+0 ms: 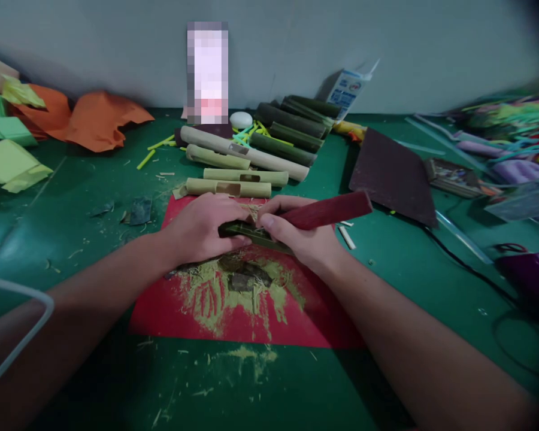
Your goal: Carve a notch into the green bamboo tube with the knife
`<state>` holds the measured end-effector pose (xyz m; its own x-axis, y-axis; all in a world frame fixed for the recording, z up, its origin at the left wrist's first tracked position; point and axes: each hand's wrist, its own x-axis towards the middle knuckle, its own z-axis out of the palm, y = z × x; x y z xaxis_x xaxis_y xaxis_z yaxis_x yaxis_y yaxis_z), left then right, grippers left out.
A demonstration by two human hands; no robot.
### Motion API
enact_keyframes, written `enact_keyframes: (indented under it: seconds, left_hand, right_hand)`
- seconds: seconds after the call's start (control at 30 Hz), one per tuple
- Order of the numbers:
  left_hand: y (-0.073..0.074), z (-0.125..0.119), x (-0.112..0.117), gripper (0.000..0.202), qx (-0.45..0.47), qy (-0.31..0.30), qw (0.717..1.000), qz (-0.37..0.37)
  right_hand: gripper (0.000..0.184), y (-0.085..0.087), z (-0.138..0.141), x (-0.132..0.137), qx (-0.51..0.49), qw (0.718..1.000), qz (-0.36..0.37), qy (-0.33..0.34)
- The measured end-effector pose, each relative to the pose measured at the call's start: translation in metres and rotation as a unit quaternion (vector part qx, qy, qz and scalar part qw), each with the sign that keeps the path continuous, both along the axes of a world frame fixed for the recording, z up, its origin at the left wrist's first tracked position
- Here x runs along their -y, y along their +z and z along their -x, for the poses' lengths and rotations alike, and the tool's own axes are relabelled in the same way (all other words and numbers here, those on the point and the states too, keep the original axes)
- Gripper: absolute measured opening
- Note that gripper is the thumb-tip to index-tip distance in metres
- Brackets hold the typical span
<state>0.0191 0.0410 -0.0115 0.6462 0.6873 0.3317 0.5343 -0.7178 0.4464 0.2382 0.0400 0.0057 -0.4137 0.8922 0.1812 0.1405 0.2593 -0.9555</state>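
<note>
- Forearms (399,326) are flanking a red sheet (161,320).
- Left hand (211,224) is clasping green bamboo (272,239) over it; right hand (299,239) is clenching a red-handled tool (327,210).
- I'm fearing a slip from overpressing, nicking the left hand.

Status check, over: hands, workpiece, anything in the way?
Left hand holding the green bamboo piece; right hand gripping the red-handled tool, working end unclear. Piece above the red sheet. Dust and shavings near the hands, nothing visibly blocking them.
</note>
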Motion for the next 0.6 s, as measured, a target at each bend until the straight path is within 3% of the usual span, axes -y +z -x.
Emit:
enact_keyframes:
  seconds: [0.1, 0.37, 0.6]
  left_hand:
    - [0.0006, -0.0005, 0.0000, 0.030, -0.002, 0.006, 1.000, 0.000]
    - [-0.0013, -0.0006, 0.0005, 0.027, 0.012, 0.005, 1.000, -0.017]
    - [-0.0022, -0.0014, 0.0006, 0.027, 0.007, 0.005, 1.000, -0.026]
  right_hand:
    - [0.026, -0.0013, 0.0022, 0.0005, 0.001, 1.000, 0.003, -0.022]
    - [0.046, -0.0057, 0.0065, -0.0012, -0.030, 0.998, 0.033, -0.036]
    - [0.041, -0.0042, 0.0034, -0.0002, -0.047, 0.998, 0.031, -0.028]
